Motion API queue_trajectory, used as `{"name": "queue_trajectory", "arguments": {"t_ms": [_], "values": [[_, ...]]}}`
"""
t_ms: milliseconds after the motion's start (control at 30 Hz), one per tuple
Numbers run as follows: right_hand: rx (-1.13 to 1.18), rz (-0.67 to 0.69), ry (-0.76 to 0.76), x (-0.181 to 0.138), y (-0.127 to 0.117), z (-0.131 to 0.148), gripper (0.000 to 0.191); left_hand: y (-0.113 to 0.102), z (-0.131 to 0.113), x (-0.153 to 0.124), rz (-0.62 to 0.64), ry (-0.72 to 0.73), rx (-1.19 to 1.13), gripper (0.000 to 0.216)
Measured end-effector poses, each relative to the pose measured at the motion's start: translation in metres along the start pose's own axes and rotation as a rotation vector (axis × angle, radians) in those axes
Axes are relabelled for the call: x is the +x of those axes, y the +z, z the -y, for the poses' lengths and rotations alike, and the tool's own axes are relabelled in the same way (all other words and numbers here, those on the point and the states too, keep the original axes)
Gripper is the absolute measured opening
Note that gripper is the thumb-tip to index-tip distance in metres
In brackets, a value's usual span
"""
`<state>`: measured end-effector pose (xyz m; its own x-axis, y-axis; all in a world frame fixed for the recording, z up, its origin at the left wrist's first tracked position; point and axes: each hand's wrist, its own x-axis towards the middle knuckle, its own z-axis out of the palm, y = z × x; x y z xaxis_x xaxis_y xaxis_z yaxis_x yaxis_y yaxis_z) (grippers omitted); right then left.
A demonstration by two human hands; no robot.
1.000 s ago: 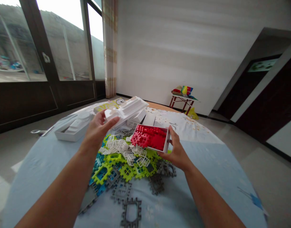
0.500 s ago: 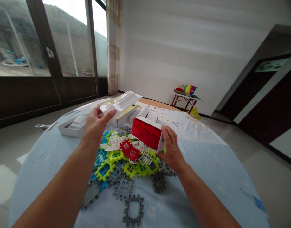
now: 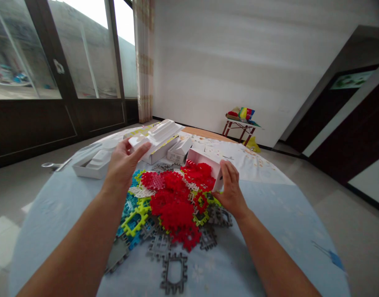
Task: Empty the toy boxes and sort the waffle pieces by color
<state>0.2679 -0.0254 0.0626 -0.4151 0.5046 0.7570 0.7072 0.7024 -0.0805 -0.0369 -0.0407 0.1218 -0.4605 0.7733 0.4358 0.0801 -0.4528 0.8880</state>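
My left hand (image 3: pixel 126 159) is closed on the near edge of a white moulded plastic tray (image 3: pixel 164 131), held up over the table's far left part. My right hand (image 3: pixel 231 187) grips the right end of a white box (image 3: pixel 204 158), which is tilted with its opening towards me. Red interlocking plastic building pieces (image 3: pixel 177 206) spill from it onto the pile below, and some red ones remain at its mouth. Under and around them lie lime green pieces (image 3: pixel 134 222), blue pieces (image 3: pixel 130 202), white lattice pieces (image 3: pixel 140 192) and grey pieces (image 3: pixel 174 272).
The round table has a pale blue flowered cloth (image 3: pixel 279 231). Behind the pile stand a small white box (image 3: pixel 179 152) and a larger white-and-yellow box (image 3: pixel 160 154). A white tray-like box (image 3: pixel 88 170) sits at the left. A small side table (image 3: pixel 242 123) is by the wall.
The red pieces, packed inside the white box before, have tumbled out over the pile. The box has shifted slightly right in my right hand. My left hand still holds the tray in about the same place.
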Motion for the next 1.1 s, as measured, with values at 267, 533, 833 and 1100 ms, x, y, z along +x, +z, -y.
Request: {"name": "queue_trajectory", "arguments": {"t_ms": [267, 533, 833, 1100], "values": [[-0.044, -0.017, -0.045, -0.005, -0.009, -0.008, 0.087, 0.001, 0.000, 0.000, -0.002, -0.021, 0.005, 0.061], [-0.067, -0.032, -0.012, -0.005, -0.017, -0.013, 0.089, 0.000, 0.005, 0.000, 0.007, -0.022, 0.017, 0.064], [0.083, -0.087, 0.261, -0.005, -0.021, -0.028, 0.097, 0.006, 0.000, -0.005, 0.154, -0.050, 0.043, 0.062], [0.476, 0.086, 0.389, -0.007, -0.017, -0.027, 0.103, 0.014, -0.004, -0.015, 0.358, -0.023, 0.277, 0.068]]}}
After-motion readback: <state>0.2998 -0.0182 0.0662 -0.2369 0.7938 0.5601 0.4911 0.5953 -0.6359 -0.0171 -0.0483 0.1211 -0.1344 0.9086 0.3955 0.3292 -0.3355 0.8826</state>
